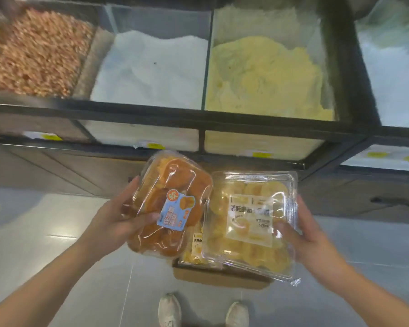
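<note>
Left hand (118, 223) grips bun box (172, 204); right hand (302, 230) grips pastry box (250, 223) beside it.

Bright, even overhead light; glare on clear box lids (253, 185) and floor tiles (33, 232). Soft overall blur; wide-angle bending at edges.

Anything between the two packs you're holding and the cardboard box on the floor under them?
Nothing visible hangs between. The left hand holds the brown-bun pack, the right hand the yellow-pastry pack, both over the cardboard box. Another pack already lies in it, so room may be tight.
</note>
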Demonstrator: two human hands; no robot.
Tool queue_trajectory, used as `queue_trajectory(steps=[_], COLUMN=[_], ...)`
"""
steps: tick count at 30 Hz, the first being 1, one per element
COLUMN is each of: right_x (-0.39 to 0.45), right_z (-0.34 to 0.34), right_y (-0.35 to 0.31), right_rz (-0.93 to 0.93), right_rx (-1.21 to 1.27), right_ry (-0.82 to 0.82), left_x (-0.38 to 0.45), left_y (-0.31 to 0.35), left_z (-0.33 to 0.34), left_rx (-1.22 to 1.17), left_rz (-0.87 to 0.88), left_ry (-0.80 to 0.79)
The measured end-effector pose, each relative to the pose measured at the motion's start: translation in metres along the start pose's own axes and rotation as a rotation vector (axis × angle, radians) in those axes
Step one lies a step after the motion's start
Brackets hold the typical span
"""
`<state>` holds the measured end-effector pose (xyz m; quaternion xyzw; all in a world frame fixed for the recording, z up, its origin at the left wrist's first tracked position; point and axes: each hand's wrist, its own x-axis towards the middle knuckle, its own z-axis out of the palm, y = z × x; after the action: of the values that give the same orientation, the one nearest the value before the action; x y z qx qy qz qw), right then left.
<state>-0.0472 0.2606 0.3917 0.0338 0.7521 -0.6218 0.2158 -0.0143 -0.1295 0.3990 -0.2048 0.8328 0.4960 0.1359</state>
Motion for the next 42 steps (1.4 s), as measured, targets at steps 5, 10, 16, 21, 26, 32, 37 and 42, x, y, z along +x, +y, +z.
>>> queue_trajectory(steps=[5, 10, 16, 21, 26, 32, 37, 42], right_x=[-0.02, -0.031, -0.046, -0.052, -0.048, -0.046, -0.056, -0.106], right_z=[-0.009, -0.013, -0.004, 0.016, 0.042, 0.096, 0.164, 0.253], right_y=[-0.1, -0.197, -0.307, -0.377, -0.43, -0.465, -0.464, -0.448], right_rz=[-0.158, -0.266, -0.293, -0.37, -0.461, -0.534, -0.572, -0.668], right_rx=[-0.025, -0.008, 0.024, 0.004, -0.126, -0.148, -0.137, -0.126], right_ry=[-0.028, 0.032, 0.028, -0.025, -0.082, -0.358, -0.674, -0.981], left_x=[-0.043, -0.074, -0.126, -0.175, -0.231, -0.331, -0.434, -0.563], left_y=[0.077, 0.14, 0.219, 0.256, 0.252, 0.214, 0.178, 0.147], left_z=[-0.069, -0.148, -0.222, -0.277, -0.31, -0.301, -0.274, -0.227], left_rx=[-0.087, -0.065, -0.041, -0.031, -0.041, -0.188, -0.244, -0.261], left_rz=[0.106, 0.222, 0.297, 0.336, 0.279, 0.153, 0.003, -0.178], left_ry=[0.073, 0.079, 0.13, 0.216, 0.367, 0.619, 0.864, 1.088])
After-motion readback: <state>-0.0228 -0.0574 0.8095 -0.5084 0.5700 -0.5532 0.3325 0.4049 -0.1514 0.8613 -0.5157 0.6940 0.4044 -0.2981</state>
